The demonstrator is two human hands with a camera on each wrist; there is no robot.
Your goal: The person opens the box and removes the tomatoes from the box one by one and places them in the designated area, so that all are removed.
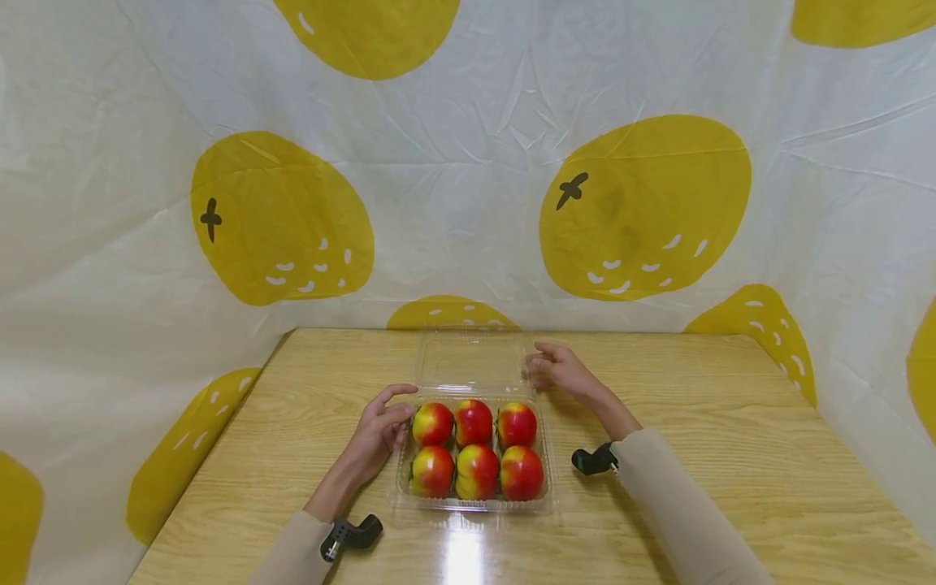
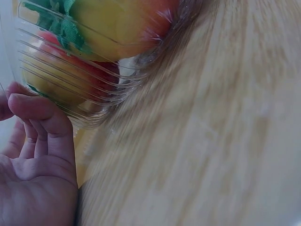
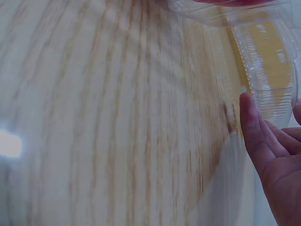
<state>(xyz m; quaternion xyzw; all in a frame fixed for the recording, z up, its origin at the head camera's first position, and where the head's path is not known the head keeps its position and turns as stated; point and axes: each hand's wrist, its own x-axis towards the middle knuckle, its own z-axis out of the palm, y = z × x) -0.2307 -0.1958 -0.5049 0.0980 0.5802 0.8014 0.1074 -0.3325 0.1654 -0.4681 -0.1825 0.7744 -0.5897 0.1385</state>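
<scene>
A clear plastic clamshell box [image 1: 468, 505] lies on the table with its lid [image 1: 468, 361] tipped back. Several red-and-yellow fruits [image 1: 478, 471] sit inside in two rows; the left wrist view shows green leaves [image 2: 70, 30] on one. My left hand [image 1: 376, 431] is at the box's back left corner, its fingers loosely bent and the fingertips close against the plastic. Beside the lid's right edge is my right hand [image 1: 563, 372], with fingers extended toward it. In the right wrist view a straight finger [image 3: 251, 117] is near the lid; whether it touches I cannot tell.
The box stands on a light wooden table [image 1: 695, 406]. A white curtain [image 1: 453, 203] printed with yellow fruit hangs behind the table and along its sides. Each wrist wears a black camera mount, one on the left [image 1: 351, 536] and one on the right [image 1: 594, 461].
</scene>
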